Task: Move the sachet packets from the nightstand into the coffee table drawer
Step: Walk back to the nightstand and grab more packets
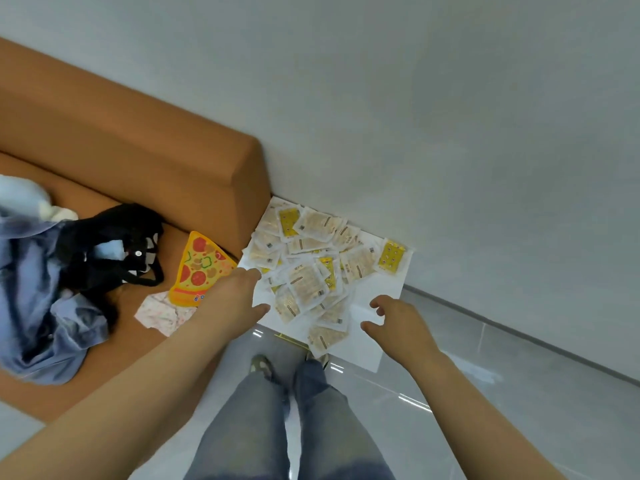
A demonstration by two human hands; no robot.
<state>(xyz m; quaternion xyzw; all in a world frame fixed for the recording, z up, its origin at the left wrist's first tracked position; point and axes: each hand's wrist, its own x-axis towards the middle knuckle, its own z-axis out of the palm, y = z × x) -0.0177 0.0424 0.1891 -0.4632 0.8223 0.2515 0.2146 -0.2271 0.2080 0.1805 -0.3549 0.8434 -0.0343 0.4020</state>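
Note:
Several yellow and cream sachet packets [308, 271] lie in a loose heap on the white nightstand [384, 289], which stands against the wall beside an orange sofa. My left hand [235, 296] reaches over the nightstand's left edge, fingers relaxed and spread, next to the heap and holding nothing. Over the nightstand's bare front right part hovers my right hand [398, 323], its fingers loosely curled around nothing, just right of the nearest packets. One yellow packet [393, 256] lies apart at the far right. The coffee table drawer is out of view.
The orange sofa [138, 150] at left carries a pizza-slice toy [199, 268], a black bag [114, 244], blue clothes [38, 299] and a patterned cloth [161, 313]. A grey wall rises behind. My legs and shoes stand on the glossy tiled floor [519, 393].

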